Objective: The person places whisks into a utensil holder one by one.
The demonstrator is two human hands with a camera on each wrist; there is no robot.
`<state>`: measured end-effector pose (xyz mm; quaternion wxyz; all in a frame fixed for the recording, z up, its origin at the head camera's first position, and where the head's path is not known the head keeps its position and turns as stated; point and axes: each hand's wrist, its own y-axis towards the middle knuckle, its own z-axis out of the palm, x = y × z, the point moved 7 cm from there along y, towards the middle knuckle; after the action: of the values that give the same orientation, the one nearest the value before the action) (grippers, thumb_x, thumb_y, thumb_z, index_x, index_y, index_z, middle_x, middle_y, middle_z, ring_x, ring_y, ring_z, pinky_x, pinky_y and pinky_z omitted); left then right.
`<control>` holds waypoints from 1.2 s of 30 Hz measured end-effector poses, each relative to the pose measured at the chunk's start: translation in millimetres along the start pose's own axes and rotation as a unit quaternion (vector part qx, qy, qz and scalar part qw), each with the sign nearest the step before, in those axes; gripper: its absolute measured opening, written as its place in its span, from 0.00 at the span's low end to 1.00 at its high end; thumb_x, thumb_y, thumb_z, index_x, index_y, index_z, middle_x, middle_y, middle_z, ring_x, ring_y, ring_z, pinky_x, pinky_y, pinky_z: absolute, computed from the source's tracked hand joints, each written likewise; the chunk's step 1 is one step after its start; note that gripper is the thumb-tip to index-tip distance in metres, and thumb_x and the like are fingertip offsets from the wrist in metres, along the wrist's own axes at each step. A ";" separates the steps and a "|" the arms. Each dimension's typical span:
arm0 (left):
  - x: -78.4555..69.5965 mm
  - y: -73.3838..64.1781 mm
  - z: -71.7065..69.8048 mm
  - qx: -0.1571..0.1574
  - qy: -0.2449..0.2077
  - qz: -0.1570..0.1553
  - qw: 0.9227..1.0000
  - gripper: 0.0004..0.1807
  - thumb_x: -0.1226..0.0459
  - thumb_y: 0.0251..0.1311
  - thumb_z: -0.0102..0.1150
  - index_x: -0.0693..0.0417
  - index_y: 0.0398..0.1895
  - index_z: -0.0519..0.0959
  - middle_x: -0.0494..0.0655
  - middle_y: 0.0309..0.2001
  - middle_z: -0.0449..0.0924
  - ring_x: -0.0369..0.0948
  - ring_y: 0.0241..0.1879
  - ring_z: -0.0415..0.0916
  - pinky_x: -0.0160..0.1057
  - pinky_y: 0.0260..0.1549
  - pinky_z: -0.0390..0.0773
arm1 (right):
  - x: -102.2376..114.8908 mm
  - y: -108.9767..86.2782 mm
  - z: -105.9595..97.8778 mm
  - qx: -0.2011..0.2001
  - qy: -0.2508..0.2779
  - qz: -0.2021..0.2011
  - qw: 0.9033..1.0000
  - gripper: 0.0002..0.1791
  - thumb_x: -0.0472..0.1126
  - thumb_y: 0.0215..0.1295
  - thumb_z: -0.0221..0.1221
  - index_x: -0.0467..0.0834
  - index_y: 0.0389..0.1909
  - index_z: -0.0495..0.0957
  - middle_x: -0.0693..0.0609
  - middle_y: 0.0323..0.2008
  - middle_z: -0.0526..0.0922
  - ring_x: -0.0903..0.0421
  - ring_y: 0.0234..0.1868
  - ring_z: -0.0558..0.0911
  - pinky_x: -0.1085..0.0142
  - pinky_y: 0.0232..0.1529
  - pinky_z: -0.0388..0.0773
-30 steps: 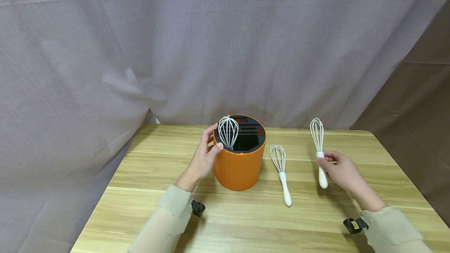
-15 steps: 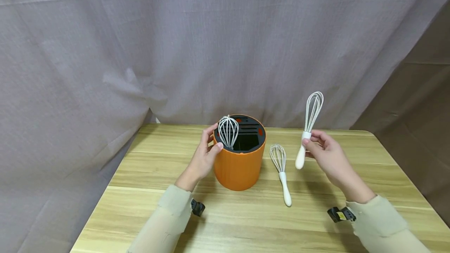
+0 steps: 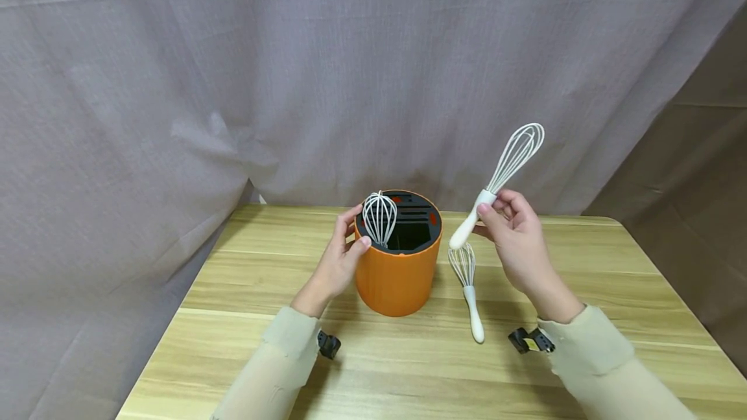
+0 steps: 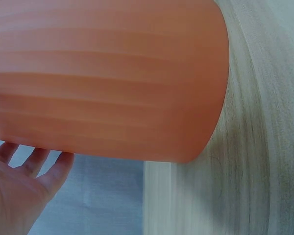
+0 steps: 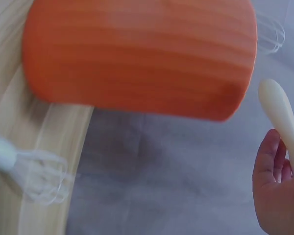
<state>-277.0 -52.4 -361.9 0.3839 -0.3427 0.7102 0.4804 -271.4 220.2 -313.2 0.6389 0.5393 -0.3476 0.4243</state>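
In the head view my left hand (image 3: 338, 261) steadies a round orange utensil holder (image 3: 397, 284), thumb at its front rim and fingers round its left side. Its black top has narrow slots and a larger dark opening. One whisk (image 3: 379, 219) stands in it near my left thumb, wires up, handle hidden inside. With my right hand (image 3: 516, 245) I pinch a second white whisk (image 3: 471, 220) near the top of its handle. This one is raised and tilted, wires up to the right, handle end pointing down-left. The right wrist view shows its handle (image 5: 279, 107) beside the holder.
A third whisk (image 3: 474, 313) lies on the wooden table (image 3: 251, 316) just right of the holder, below the raised one. Grey curtain (image 3: 373, 83) hangs behind the table. Small black cameras (image 3: 329, 345) are strapped at both wrists.
My right hand has lifted the whisk off the table's right side and carried it left towards the holder, tilting its handle end to the left. My left hand and the holder stay put.
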 end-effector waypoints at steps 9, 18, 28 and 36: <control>1.9 0.3 1.0 -0.002 -0.006 -0.002 1.000 0.32 0.65 0.68 0.48 0.60 0.72 0.52 0.59 0.69 0.56 0.55 0.65 0.60 0.51 0.60 0.68 | -1.4 4.4 36.0 0.021 -0.017 -0.020 0.999 0.16 0.30 0.67 0.56 0.34 0.53 0.68 0.42 0.42 0.75 0.55 0.40 0.80 0.60 0.43 0.81; 1.4 -0.2 0.6 -0.001 -0.003 -0.006 1.000 0.32 0.65 0.67 0.48 0.59 0.72 0.53 0.59 0.70 0.56 0.54 0.65 0.60 0.49 0.60 0.68 | -8.4 6.3 55.7 0.030 -0.030 -0.026 0.999 0.18 0.29 0.66 0.56 0.33 0.55 0.66 0.43 0.43 0.75 0.54 0.41 0.80 0.63 0.42 0.81; 1.3 -0.2 -0.1 -0.005 -0.002 -0.001 1.000 0.32 0.65 0.67 0.49 0.60 0.72 0.53 0.60 0.69 0.57 0.55 0.65 0.61 0.50 0.59 0.68 | -14.1 7.1 73.5 0.054 -0.053 -0.043 0.996 0.19 0.25 0.63 0.57 0.30 0.54 0.66 0.40 0.43 0.75 0.52 0.39 0.79 0.61 0.41 0.81; 1.0 -0.6 0.2 -0.003 0.002 0.000 1.000 0.32 0.64 0.67 0.49 0.61 0.72 0.53 0.59 0.70 0.56 0.54 0.65 0.60 0.50 0.59 0.68 | -17.3 5.1 81.7 0.084 -0.086 -0.039 0.992 0.21 0.25 0.61 0.59 0.32 0.55 0.67 0.39 0.46 0.77 0.53 0.42 0.81 0.64 0.44 0.81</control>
<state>-277.0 -52.5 -363.1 0.3814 -0.3447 0.7092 0.4824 -281.9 137.2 -312.3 0.5756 0.6385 -0.3430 0.3786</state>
